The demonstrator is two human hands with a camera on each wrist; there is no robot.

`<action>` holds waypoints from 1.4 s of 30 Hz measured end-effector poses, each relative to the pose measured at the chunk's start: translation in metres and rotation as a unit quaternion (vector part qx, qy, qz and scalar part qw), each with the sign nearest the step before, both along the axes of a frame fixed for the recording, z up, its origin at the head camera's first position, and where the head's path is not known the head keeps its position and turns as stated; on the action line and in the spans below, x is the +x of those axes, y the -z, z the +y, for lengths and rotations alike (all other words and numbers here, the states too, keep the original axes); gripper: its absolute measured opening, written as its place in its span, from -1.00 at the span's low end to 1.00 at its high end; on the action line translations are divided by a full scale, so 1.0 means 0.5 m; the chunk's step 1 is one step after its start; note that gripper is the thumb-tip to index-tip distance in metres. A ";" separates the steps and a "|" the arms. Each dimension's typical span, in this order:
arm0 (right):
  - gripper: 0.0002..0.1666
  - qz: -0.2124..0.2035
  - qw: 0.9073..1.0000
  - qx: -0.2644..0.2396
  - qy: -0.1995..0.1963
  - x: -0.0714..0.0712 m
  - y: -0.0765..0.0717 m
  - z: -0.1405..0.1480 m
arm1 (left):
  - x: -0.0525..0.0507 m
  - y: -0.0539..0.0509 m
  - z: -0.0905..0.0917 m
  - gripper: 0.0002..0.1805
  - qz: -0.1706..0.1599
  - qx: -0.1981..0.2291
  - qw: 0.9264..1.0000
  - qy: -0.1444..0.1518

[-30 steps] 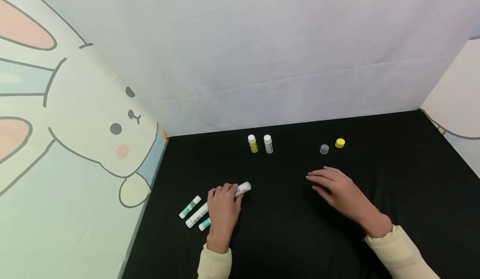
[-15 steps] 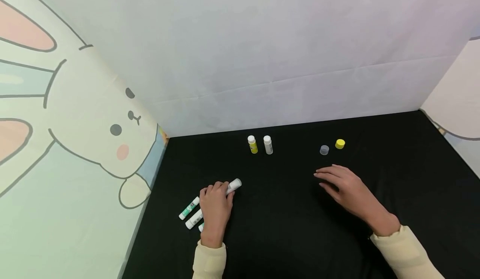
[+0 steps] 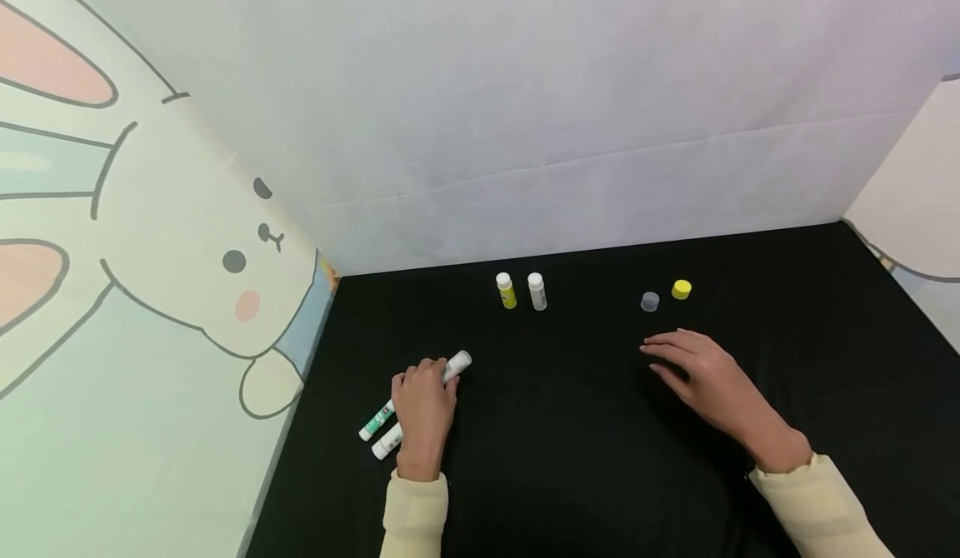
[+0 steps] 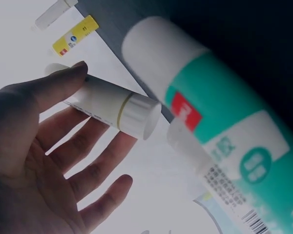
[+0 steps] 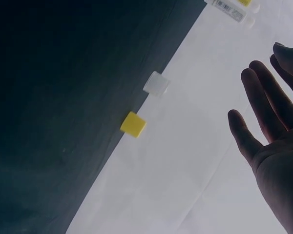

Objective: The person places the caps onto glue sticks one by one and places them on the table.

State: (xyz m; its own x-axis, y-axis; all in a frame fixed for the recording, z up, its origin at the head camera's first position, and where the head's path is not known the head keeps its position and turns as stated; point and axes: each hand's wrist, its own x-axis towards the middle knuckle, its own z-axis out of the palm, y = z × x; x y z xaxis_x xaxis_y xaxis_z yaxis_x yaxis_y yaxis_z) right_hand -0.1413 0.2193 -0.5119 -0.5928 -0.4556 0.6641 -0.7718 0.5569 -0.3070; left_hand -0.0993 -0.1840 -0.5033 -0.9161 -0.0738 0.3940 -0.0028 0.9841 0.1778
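My left hand (image 3: 424,404) grips a white glue stick (image 3: 457,365) near the table's left side; thumb and fingers pinch its barrel, as the left wrist view shows. Close to that wrist lies a green-and-white glue stick (image 4: 224,112), also seen in the head view beside a second white glue stick (image 3: 387,442) partly covered by the hand. My right hand (image 3: 705,379) holds nothing, its fingers extended and the thumb apart, over the black table (image 3: 570,458). Nearest to it are a clear cap (image 3: 649,301) and a yellow cap (image 3: 681,290).
Two glue sticks stand upright by the back edge, one yellow with a white top (image 3: 506,291) and one white (image 3: 537,291). A pale cloth wall (image 3: 570,108) rises behind the table. To the left is a panel with a rabbit drawing (image 3: 172,233).
Holding the white glue stick, my left hand has shifted left and slightly back, covering a green-and-white stick that showed earlier. The right hand has drifted a little to the right.
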 end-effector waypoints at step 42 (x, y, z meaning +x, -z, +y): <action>-0.39 -0.036 0.996 0.032 0.068 -0.069 0.006 0.094 | -0.048 0.011 -0.038 -0.82 -0.095 -0.009 0.994 -0.062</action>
State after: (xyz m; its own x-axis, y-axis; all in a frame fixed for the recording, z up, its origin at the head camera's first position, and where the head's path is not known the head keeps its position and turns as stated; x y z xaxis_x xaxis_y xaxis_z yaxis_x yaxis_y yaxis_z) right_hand -0.1757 0.2662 -0.5149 -0.6975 -0.4077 0.5894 -0.6646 0.6755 -0.3193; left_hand -0.1235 -0.2032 -0.5086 -0.9581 -0.1858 0.2178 -0.1566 0.9770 0.1449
